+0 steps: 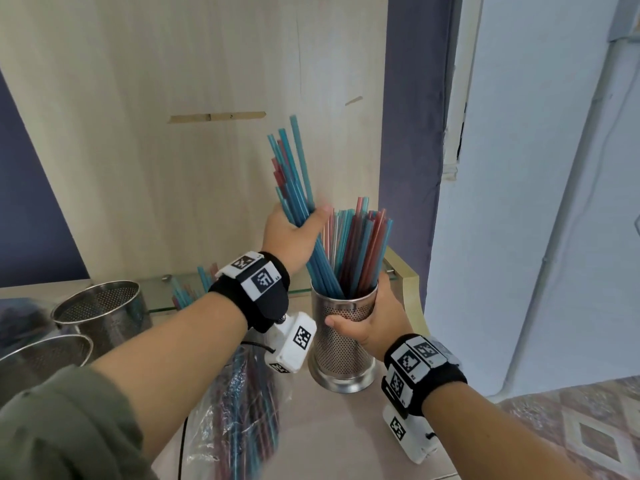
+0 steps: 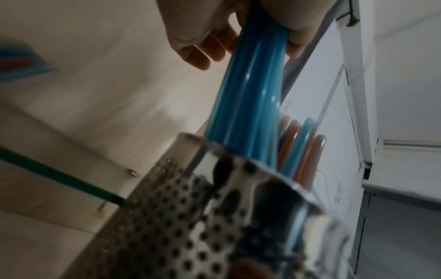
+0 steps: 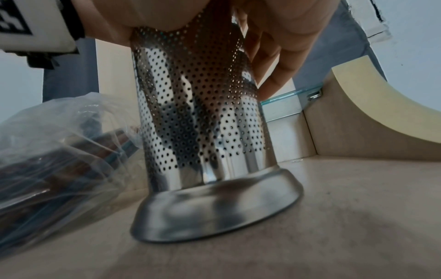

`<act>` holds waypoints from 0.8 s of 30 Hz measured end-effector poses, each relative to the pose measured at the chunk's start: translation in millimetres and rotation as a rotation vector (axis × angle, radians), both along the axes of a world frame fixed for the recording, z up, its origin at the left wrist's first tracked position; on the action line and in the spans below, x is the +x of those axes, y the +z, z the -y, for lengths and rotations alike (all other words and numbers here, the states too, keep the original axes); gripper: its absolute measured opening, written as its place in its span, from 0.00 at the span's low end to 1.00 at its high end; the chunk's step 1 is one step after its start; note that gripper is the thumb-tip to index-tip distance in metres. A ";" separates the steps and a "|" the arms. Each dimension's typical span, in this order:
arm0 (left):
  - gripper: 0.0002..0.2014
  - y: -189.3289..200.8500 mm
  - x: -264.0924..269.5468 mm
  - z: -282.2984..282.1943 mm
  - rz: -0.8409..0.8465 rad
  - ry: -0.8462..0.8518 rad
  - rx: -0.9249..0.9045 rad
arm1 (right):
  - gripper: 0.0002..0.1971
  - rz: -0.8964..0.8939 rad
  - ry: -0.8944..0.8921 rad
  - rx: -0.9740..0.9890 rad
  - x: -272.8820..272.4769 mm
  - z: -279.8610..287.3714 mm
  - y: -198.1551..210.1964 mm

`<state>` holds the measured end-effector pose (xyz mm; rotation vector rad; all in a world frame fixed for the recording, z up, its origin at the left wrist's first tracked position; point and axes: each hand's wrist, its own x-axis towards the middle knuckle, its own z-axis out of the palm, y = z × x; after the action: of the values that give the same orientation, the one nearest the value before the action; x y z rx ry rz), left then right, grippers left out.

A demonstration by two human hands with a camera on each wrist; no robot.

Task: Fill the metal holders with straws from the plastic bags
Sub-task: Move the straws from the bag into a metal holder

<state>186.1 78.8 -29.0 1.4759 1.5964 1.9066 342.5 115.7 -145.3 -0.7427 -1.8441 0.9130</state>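
Landmark: perforated metal holder (image 1: 343,344), upright on the beige tabletop (image 1: 346,427), flared base flat on the surface (image 3: 214,203).

Right hand (image 1: 372,320) wraps the holder's upper wall just under the rim: thumb across the near face, fingers (image 3: 274,62) curled round the far side, touching the metal.

Left hand (image 1: 292,233) sits above and left of the holder's mouth, clenched on a bundle of straws (image 1: 298,188), mostly blue with a few red. Thumb lies over the bundle on the holder side, fingers (image 2: 203,51) curl behind it. Bundle tilts: upper ends fan up and away to the left of the holder, lower ends run down past the palm and pass the rim into the holder (image 2: 241,113). Can't tell if the tips reach the bottom.

Holder already carries a standing load of red and blue straws (image 1: 360,251), filling its right side, just beside the held bundle.

Left of the holder's base: clear plastic bag (image 1: 239,410) of straws lying on the tabletop, close to the base. Further left: two more perforated holders (image 1: 100,310), no straws visible in them.
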 end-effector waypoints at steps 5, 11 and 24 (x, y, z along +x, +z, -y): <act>0.31 -15.9 -2.6 -10.2 -0.069 0.122 -0.163 | 0.44 -0.021 0.009 0.008 0.9 2.7 0.9; 0.22 -32.8 20.5 -5.0 -0.326 0.213 -0.205 | 0.47 -0.047 0.017 0.014 0.2 6.2 2.4; 0.40 -12.7 -4.7 3.2 -0.190 -0.050 -0.246 | 0.48 -0.027 -0.006 0.026 0.2 3.3 -1.1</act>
<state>181.4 75.6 -41.7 1.6102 1.7832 1.5172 342.7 112.3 -146.3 -0.7157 -1.8259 0.8894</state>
